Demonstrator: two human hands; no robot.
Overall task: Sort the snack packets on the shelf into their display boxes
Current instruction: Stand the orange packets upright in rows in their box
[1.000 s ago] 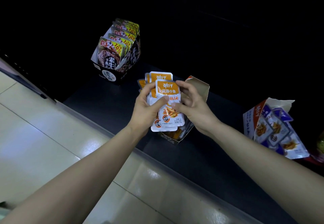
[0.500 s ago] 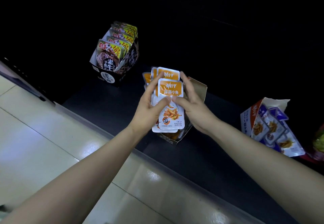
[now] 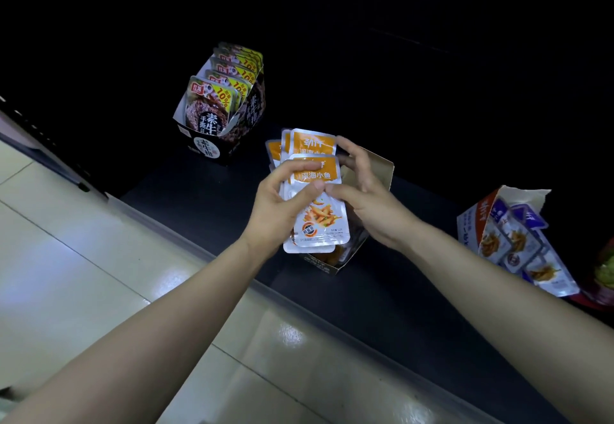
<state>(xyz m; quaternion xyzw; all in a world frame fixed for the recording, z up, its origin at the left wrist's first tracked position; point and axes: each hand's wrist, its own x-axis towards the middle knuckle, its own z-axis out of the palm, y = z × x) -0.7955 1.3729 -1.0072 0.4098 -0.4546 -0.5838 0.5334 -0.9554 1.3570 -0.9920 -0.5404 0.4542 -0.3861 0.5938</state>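
Both hands meet over the front part of the dark shelf [image 3: 196, 194], holding a fanned stack of orange packets [image 3: 320, 221] upright between them. The left hand [image 3: 282, 211] grasps the stack from its left side: the thumb lies across the face of the front packet and the fingers are curled behind. The right hand [image 3: 368, 204] grips the right side, with its thumb tip pressed on the front packet just beside the left thumb and its fingers curled round the upper right edge of the stack. The packet tops are staggered, so several orange bands show one behind another.

The stack is right above the orange display box [image 3: 378, 171], which stands open on the shelf near the edge. The box's back flap rises behind the right hand, and more orange packets show in the box's lower front.

Further back on the left stands a black display box [image 3: 207, 149] with a row of brown packets [image 3: 209, 101] upright in it. Well apart on the right, a white-and-orange box [image 3: 470, 224] with a torn top leans over, and blue packets [image 3: 528, 244] spill out of it toward the right. Pale floor [image 3: 66, 257] tiles lie below the shelf edge.
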